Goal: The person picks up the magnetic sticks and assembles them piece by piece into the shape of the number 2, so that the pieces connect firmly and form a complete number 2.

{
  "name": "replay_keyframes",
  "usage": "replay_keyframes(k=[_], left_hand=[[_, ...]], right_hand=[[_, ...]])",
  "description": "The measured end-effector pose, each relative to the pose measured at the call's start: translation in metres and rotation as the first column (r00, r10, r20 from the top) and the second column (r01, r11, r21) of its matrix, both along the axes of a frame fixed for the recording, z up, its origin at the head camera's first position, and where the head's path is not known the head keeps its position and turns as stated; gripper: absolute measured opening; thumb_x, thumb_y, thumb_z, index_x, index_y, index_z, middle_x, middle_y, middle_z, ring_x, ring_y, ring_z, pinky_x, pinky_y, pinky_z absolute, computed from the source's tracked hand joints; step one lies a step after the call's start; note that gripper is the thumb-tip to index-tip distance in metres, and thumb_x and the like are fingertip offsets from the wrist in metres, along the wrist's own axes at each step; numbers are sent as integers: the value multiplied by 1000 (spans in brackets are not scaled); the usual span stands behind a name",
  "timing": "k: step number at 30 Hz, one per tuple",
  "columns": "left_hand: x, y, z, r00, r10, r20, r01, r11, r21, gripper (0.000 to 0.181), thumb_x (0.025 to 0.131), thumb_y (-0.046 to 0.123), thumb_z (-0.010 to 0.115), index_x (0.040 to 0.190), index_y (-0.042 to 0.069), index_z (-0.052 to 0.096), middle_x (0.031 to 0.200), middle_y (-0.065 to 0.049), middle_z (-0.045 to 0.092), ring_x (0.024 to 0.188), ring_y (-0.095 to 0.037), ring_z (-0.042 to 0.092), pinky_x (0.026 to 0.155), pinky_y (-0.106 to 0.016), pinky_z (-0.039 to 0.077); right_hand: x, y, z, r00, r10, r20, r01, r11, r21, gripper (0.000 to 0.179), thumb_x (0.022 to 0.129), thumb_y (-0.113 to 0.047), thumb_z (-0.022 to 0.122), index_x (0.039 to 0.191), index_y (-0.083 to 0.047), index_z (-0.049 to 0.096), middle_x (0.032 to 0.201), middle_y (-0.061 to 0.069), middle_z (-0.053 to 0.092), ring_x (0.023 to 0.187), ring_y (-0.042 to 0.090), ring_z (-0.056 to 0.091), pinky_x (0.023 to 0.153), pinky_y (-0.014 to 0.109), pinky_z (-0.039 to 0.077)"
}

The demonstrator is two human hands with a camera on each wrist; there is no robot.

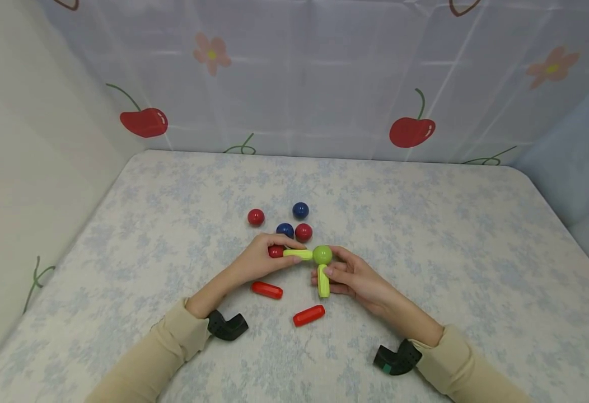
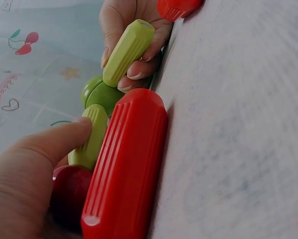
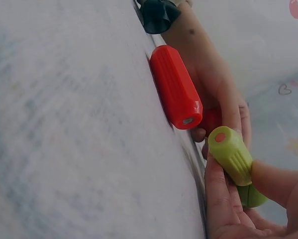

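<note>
The left hand (image 1: 254, 260) pinches a flat-lying yellow-green stick (image 1: 298, 254) between its thumb and fingers. A dark red ball (image 1: 276, 251) is at one end of that stick, tucked in under the hand. At the other end is a green ball (image 1: 322, 255). The right hand (image 1: 362, 282) pinches an upright-looking green stick (image 1: 323, 283) that joins the same ball, so the four bits make a bent shape in front of the person, near the middle of the table (image 1: 450, 235).

Just past the left fingers sits a near blue ball (image 1: 285, 229), and the hand hides its lower part. A bright red ball (image 1: 303, 232) is right beside it. A far blue ball (image 1: 300, 210) and a far red ball (image 1: 256, 218) sit further back. Closer to the person, a left red stick (image 1: 267, 290) lies near the left hand, and a right red stick (image 1: 309, 315) lies below the bent shape. In the left wrist view, a big red stick is in the way and covers some of the dark red ball. Each arm wears a black camera, like this left one (image 1: 228, 326), near a tan sleeve (image 1: 150, 352)
</note>
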State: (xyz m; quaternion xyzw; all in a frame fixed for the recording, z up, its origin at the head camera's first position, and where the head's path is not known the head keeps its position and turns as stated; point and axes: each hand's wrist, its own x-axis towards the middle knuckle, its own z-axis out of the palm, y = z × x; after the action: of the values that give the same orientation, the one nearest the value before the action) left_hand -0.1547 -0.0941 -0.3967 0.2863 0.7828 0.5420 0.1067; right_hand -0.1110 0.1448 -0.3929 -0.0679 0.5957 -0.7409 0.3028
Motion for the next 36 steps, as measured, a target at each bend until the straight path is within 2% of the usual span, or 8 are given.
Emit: replay_keyframes(k=[7, 15, 19, 22, 24, 26, 30, 36], left_hand=[[-1, -1, -2, 999, -11, -31, 11, 1000, -1, 23, 85, 15, 71, 108, 11, 71, 103, 5, 65, 96, -13, 56, 83, -32, 46], [-4, -8, 2, 998, 24, -65, -24, 1000, -4, 20, 86, 12, 69, 106, 6, 70, 100, 4, 66, 91, -12, 58, 80, -29, 47], [-8, -16, 11, 992, 86, -91, -83, 996, 34, 19, 87, 9, 67, 105, 3, 70, 99, -1, 66, 91, -13, 60, 81, -30, 49], [-12, -20, 15, 974, 184, -131, -178, 983, 54, 19, 87, 7, 67, 105, 2, 69, 100, -5, 65, 92, -16, 60, 83, -33, 48], [-14, -20, 15, 961, 232, -149, -230, 973, 34, 21, 86, 6, 68, 107, 2, 68, 103, -8, 64, 95, -19, 59, 83, -35, 48], [-16, -18, 15, 956, 248, -156, -254, 967, -19, 27, 85, 6, 69, 111, 2, 67, 107, -9, 62, 98, -21, 58, 84, -35, 47], [-18, -13, 13, 971, 206, -123, -222, 965, -141, 37, 84, 9, 71, 119, 3, 62, 116, -8, 59, 104, -22, 57, 88, -36, 45], [-23, -10, 11, 976, 198, -94, -213, 957, -198, 36, 84, 10, 72, 118, 3, 63, 113, -7, 62, 101, -20, 58, 84, -34, 48]], right_hand=[[0, -1, 2, 1000, -6, 1, 6, 1000, -3, 54, 97, -7, 51, 141, 6, 22, 114, 23, 59, 102, 29, 61, 85, 40, 47], [0, 0, 2, 1000, -20, -3, 20, 1000, 12, 54, 97, -8, 51, 140, 7, 22, 114, 24, 59, 101, 28, 61, 86, 39, 47], [1, 1, 0, 1000, -23, -4, 23, 1000, 16, 54, 98, -8, 50, 140, 7, 22, 114, 24, 58, 102, 28, 61, 86, 39, 47], [1, 1, 0, 1000, -23, -2, 23, 1000, 18, 53, 98, -9, 50, 140, 7, 22, 114, 24, 59, 102, 28, 61, 86, 39, 47], [1, 1, -1, 1000, -23, -2, 23, 999, 22, 53, 98, -9, 50, 140, 7, 22, 114, 23, 59, 102, 28, 61, 86, 38, 47], [1, 1, -1, 1000, -24, -2, 24, 999, 24, 53, 98, -10, 50, 140, 7, 22, 113, 23, 60, 102, 28, 61, 86, 38, 47], [2, 1, -2, 1000, -21, -1, 21, 1000, 16, 54, 98, -10, 51, 140, 7, 22, 113, 23, 60, 102, 28, 60, 86, 38, 47], [2, 1, -2, 1000, -22, 0, 22, 1000, 5, 54, 98, -10, 51, 140, 7, 22, 114, 23, 59, 103, 28, 60, 86, 38, 47]])
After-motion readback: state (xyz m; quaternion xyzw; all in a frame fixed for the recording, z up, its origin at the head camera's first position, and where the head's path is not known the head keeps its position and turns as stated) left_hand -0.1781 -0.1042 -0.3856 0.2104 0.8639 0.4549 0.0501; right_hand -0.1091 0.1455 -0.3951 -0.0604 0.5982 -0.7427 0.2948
